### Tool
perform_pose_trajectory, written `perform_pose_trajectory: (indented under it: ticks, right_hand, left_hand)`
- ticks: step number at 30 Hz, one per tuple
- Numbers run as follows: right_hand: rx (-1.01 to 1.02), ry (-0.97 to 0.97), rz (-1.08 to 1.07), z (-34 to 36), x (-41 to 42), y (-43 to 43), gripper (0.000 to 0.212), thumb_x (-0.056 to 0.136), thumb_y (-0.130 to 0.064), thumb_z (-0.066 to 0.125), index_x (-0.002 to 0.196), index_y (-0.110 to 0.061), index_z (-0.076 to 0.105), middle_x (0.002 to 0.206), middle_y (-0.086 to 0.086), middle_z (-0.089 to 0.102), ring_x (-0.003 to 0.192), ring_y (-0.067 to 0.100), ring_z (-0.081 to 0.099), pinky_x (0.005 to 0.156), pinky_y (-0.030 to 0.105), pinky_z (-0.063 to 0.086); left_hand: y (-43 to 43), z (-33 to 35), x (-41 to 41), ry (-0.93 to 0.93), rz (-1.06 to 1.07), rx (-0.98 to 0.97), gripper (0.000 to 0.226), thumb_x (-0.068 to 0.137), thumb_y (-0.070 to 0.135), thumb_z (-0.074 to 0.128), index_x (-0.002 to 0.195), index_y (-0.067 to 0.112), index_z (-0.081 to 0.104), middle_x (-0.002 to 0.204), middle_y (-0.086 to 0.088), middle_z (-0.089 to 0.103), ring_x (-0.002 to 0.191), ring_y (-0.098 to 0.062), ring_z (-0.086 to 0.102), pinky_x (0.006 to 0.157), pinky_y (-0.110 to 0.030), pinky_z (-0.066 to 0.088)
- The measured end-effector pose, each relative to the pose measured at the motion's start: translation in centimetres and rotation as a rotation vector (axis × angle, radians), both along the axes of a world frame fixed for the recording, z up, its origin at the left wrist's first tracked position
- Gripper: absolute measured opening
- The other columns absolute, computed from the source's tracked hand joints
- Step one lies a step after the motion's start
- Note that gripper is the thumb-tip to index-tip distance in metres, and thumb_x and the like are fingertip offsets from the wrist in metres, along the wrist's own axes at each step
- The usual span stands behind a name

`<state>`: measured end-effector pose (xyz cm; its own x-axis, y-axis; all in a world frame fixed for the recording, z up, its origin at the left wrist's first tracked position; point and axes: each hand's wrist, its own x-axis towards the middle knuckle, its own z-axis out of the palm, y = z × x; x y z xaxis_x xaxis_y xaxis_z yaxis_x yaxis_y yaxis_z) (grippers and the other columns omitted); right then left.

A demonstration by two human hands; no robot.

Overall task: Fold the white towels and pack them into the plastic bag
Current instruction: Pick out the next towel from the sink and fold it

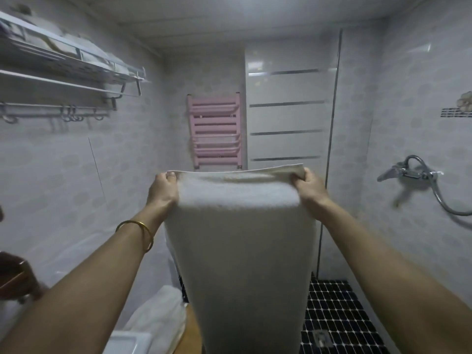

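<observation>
— Tiled bathroom, pink radiator behind. Folding yet?
— Starting: left hand and right hand each pinch a top corner of the white towel, hanging between them. Next, I'd guess, corners together.

Person: 2 bare forearms, left hand and right hand.
1 thin gold bangle round the left wrist; both arms uncovered to the frame edge.
</observation>
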<state>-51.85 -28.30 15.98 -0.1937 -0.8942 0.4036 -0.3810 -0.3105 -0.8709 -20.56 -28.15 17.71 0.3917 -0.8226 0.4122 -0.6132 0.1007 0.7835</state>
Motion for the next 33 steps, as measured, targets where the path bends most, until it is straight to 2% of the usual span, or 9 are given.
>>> perform_pose_trajectory:
  ticks: [5,11,14,17,19,23,26,30,33]
  right_hand:
    - [0.374,-0.367,0.183,0.0,0.7,1.5,0.019,0.099,-0.017,0.046,0.087,-0.011,0.059,0.075,0.004,0.057,0.062,0.013,0.054,0.046,0.019,0.044]
    - [0.556,-0.607,0.426,-1.0,2.8,2.2,0.023,0.102,-0.027,0.037,0.096,-0.021,0.059,0.065,0.003,0.056,0.06,0.01,0.048,0.053,0.021,0.042]
    - [0.607,-0.566,0.318,-2.5,4.1,2.2,0.029,0.104,-0.023,0.032,0.083,-0.016,0.05,0.063,0.001,0.045,0.063,0.008,0.024,0.054,0.015,0.027]
    - [0.576,-0.521,0.223,-3.8,5.0,3.2,0.035,0.101,-0.009,0.036,0.07,-0.008,0.051,0.057,0.006,0.055,0.04,0.014,0.055,0.031,0.016,0.041]
    - [0.576,-0.673,0.233,-4.6,5.1,3.7,0.043,0.1,-0.006,0.033,0.062,0.0,0.052,0.036,0.007,0.051,0.025,0.012,0.049,0.024,0.017,0.033]
    - [0.569,-0.8,0.144,-6.1,5.2,3.3,0.035,0.099,-0.015,0.037,0.07,0.001,0.047,0.052,0.013,0.055,0.048,0.022,0.058,0.047,0.025,0.048]
    - [0.614,-0.772,0.112,-6.7,5.2,3.3,0.044,0.097,-0.013,0.039,0.058,0.004,0.05,0.038,0.012,0.052,0.031,0.019,0.054,0.031,0.019,0.04]
    - [0.589,-0.705,0.11,-7.7,5.2,3.1,0.036,0.101,-0.008,0.033,0.069,-0.007,0.05,0.034,-0.001,0.055,0.029,0.008,0.054,0.028,0.017,0.04]
    - [0.611,-0.862,0.074,-8.4,4.7,2.8,0.043,0.102,-0.016,0.039,0.062,-0.007,0.051,0.031,-0.003,0.048,0.034,0.011,0.051,0.038,0.014,0.041]
  left_hand:
    - [-0.1,-1.4,1.3,0.127,-0.156,0.288,0.044,0.103,0.028,0.031,0.133,0.003,0.052,0.139,-0.016,0.047,0.125,-0.032,0.045,0.109,-0.04,0.034]
    - [1.3,-4.0,4.2,-0.055,-0.224,0.448,0.035,0.1,0.034,0.04,0.121,0.019,0.063,0.118,-0.008,0.061,0.102,-0.029,0.058,0.084,-0.042,0.053]
    - [2.0,-6.4,4.7,0.145,-0.24,0.635,0.042,0.098,0.04,0.044,0.123,0.01,0.06,0.119,-0.013,0.062,0.101,-0.032,0.061,0.084,-0.043,0.055]
    - [3.2,-8.5,5.2,0.451,-0.283,0.875,0.071,0.093,0.065,0.028,0.124,0.005,0.052,0.123,-0.017,0.061,0.103,-0.032,0.062,0.082,-0.038,0.054]
    - [4.1,-9.4,5.7,0.636,-0.438,0.942,0.076,0.083,0.071,0.042,0.113,0.003,0.06,0.118,-0.013,0.064,0.103,-0.027,0.062,0.093,-0.036,0.051]
    - [5.9,-10.7,6.7,0.78,-0.753,0.884,0.058,0.05,0.024,0.093,0.097,-0.003,0.072,0.103,-0.016,0.07,0.092,-0.023,0.069,0.081,-0.034,0.056]
    - [6.6,-11.4,6.3,0.659,-0.777,0.949,0.013,0.076,0.006,0.071,0.067,-0.002,0.074,0.066,-0.009,0.07,0.059,-0.014,0.068,0.057,-0.022,0.055]
    - [6.5,-11.6,5.8,0.608,-0.606,0.909,0.023,0.094,0.016,0.05,0.102,0.008,0.07,0.093,-0.009,0.072,0.085,-0.023,0.068,0.077,-0.038,0.056]
    - [6.0,-12.0,4.6,0.536,-0.379,0.768,0.03,0.099,0.018,0.048,0.124,0.004,0.054,0.099,-0.011,0.065,0.084,-0.024,0.062,0.063,-0.036,0.055]
